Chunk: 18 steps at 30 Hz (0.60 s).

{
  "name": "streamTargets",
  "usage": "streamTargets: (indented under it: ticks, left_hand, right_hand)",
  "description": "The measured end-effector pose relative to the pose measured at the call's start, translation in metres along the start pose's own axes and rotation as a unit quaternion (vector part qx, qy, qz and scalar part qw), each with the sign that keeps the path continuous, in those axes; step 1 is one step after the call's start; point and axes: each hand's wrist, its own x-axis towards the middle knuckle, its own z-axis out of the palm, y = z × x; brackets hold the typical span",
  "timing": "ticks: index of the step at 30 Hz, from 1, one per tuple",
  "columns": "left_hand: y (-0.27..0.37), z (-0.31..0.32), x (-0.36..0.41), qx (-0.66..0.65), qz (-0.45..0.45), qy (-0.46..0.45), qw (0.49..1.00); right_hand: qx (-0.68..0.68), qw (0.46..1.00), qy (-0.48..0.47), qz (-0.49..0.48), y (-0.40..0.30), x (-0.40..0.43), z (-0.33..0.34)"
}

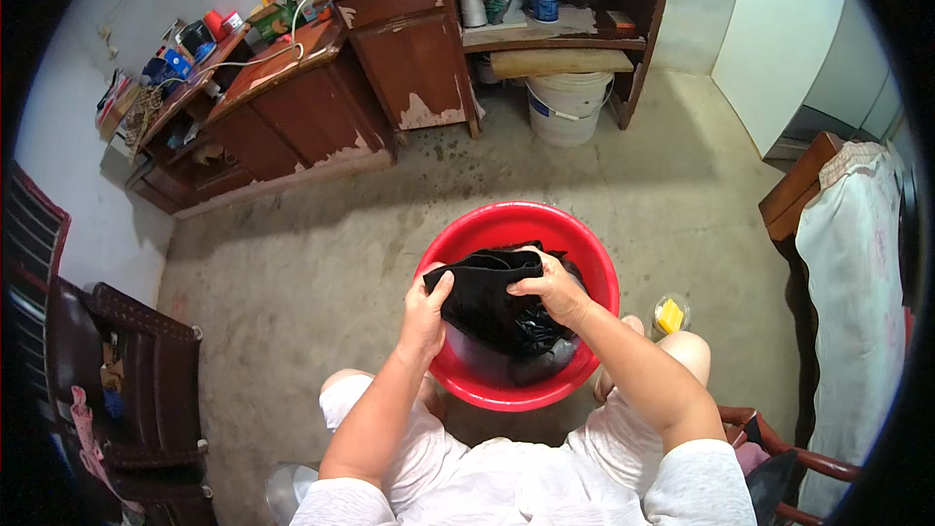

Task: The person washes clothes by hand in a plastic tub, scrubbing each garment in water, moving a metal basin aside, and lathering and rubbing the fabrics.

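Observation:
Between my knees a round red plastic basin stands on the floor, with greyish water in its bottom. Over it I hold up a wet black cloth garment, its upper edge folded open and its lower part hanging into the basin. My left hand grips one end of that edge, thumb on the near side. My right hand pinches the other end. More dark wet fabric lies behind my right hand, partly hidden by it.
On the floor to the right, a yellow soap bar rests in a clear bowl. Ahead are a worn wooden desk and a white bucket under its shelf. A brown padded chair is at left; a cloth-draped piece of furniture is at right.

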Motion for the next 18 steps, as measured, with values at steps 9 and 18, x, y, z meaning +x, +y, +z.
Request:
streamTargets:
  ticks: [9,18]
  left_hand:
    - [-0.023,0.005,0.013,-0.103,-0.129,0.072,0.984]
    - [-0.051,0.029,0.008,-0.138,-0.143,0.168,0.966]
  right_hand:
    - [-0.174,0.962,0.067,-0.199,0.009,0.001,0.04]
    - [-0.332,0.893,0.142,-0.27,0.03,0.009,0.058]
